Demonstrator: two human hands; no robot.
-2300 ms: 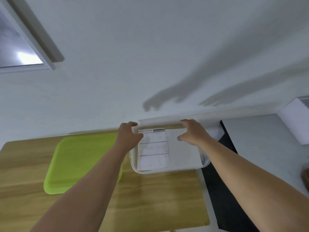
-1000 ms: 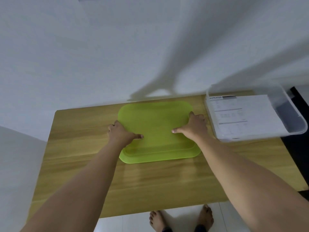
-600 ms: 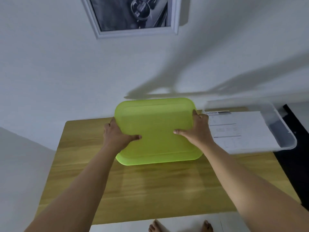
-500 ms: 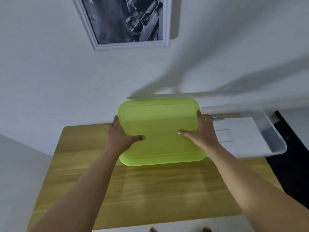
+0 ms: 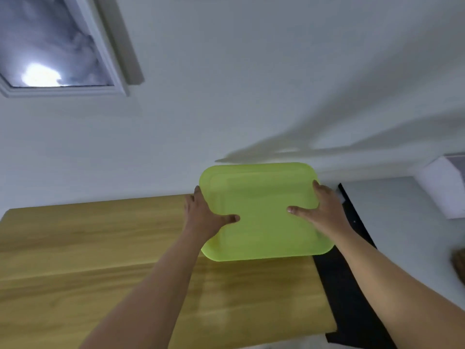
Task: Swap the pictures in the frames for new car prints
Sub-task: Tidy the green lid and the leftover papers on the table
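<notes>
A lime-green plastic lid [image 5: 261,222] is held flat above the right end of the wooden table [image 5: 100,248]. My left hand [image 5: 203,217] grips its left edge, thumb on top. My right hand [image 5: 319,210] grips its right edge, thumb also on top. The lid hides the clear bin with the white sheets that stood at this spot. A white picture frame [image 5: 50,59] hangs on the wall at the upper left; its glass glares and the print is blurred.
A black surface [image 5: 352,285] runs along the table's right side. Beyond it lies a grey top [image 5: 407,248] with a white box [image 5: 445,190] at the far right. The white wall rises right behind the table.
Both hands lifted the green lid off the table's middle and carried it right, over the clear bin, which it now covers. My view swung right and the frame slid to the upper left.
</notes>
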